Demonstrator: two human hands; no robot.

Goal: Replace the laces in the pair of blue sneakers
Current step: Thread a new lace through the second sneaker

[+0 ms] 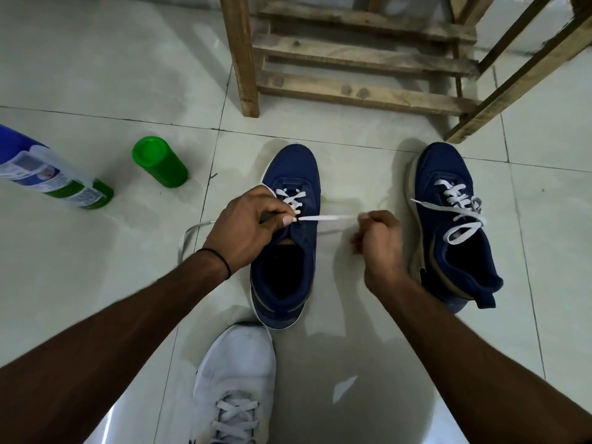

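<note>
A: How far along is the person?
B: Roughly midway, it seems. The right sneaker [448,168] carries a second lace [455,195], loose and untied. The middle sneaker [294,169], on the floor between the arms, looks laced only at its lower eyelets.
A: And the hands?
B: The left hand [246,225] pinches the lace [330,217] at an eyelet. The right hand [381,241], blurred, curls round its end, drawing it taut.
A: The count?
B: Two blue sneakers, two white laces, one white shoe [237,363], one green can [160,163], one bottle [48,174].
</note>
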